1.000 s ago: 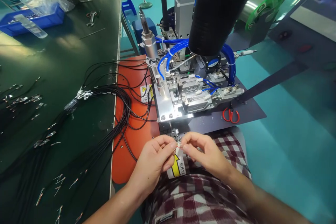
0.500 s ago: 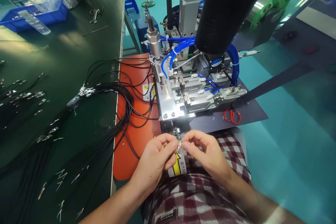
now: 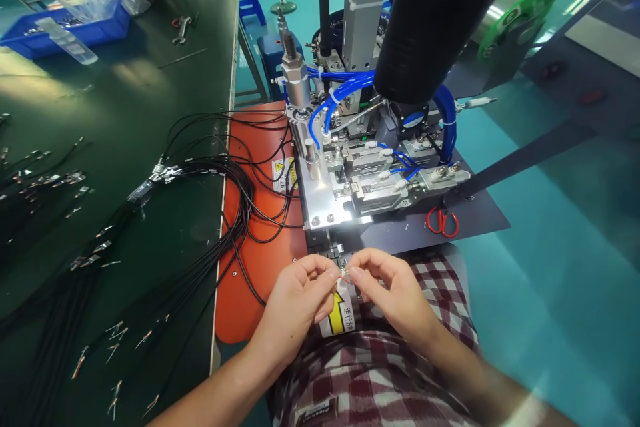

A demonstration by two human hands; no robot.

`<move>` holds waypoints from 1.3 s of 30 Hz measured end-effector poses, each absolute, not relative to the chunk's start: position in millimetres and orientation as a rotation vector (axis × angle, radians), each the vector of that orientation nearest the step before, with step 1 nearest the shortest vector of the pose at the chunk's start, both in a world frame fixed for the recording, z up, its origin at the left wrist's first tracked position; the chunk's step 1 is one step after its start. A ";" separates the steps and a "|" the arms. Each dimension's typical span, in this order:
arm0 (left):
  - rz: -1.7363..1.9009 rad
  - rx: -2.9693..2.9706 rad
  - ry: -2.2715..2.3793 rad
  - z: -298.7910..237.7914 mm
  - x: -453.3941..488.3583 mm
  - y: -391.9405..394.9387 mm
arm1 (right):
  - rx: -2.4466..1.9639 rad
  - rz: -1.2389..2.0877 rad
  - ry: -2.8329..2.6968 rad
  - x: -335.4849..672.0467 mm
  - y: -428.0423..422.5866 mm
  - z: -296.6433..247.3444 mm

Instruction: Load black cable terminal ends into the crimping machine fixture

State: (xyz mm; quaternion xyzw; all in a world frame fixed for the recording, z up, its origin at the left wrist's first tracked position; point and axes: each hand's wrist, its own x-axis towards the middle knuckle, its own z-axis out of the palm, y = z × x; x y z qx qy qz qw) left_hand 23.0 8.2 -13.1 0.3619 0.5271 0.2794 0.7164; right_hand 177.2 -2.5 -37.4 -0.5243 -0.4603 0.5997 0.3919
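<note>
Directly below the near edge of the machine plate [image 3: 320, 203], your left hand [image 3: 300, 300] and right hand [image 3: 395, 290] meet over the checked cloth [image 3: 430, 280] of your lap, at the near edge of the desk [image 3: 125, 113]. The fingers [image 3: 330, 277] of both hands are pressed together in a pinch on one small metal part [image 3: 343, 273], thumb and forefinger on each side, with the two sets of fingertips almost touching. The part lies crosswise between the two pinches, its long axis roughly parallel to the desk's near edge. It is too small to tell which end faces which hand.

A yellow arrow label [image 3: 343, 317] sits just under the part, partly covered by your left thumb. Ahead, blue air hoses [image 3: 345, 83] and a large black cylinder [image 3: 430, 20] overhang the plate. Black cables [image 3: 235, 213] loop from the orange mat [image 3: 250, 267], just left of your left hand, across to the desk's left side, where loose metal terminals [image 3: 95, 250] lie scattered. Red scissors [image 3: 442, 221] rest right of the plate, well apart from your right hand.
</note>
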 end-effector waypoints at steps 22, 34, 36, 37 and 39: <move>0.681 0.896 1.174 -14.0 19.7 10.7 | -1.210 1.628 -1.148 175.3 3.8 -41.8; 0.734 2.160 1.222 -34.3 1.2 26.7 | -1.308 1.576 -1.130 181.3 23.8 -61.9; 0.678 2.226 1.205 -38.5 -1.4 28.4 | -1.309 1.586 -1.119 180.4 25.1 -64.4; 0.652 2.262 1.199 -39.9 -2.4 28.9 | -1.313 1.590 -1.114 180.0 25.7 -65.1; 0.617 2.328 1.187 -41.9 -3.5 29.3 | -1.326 1.594 -1.104 179.4 26.7 -65.8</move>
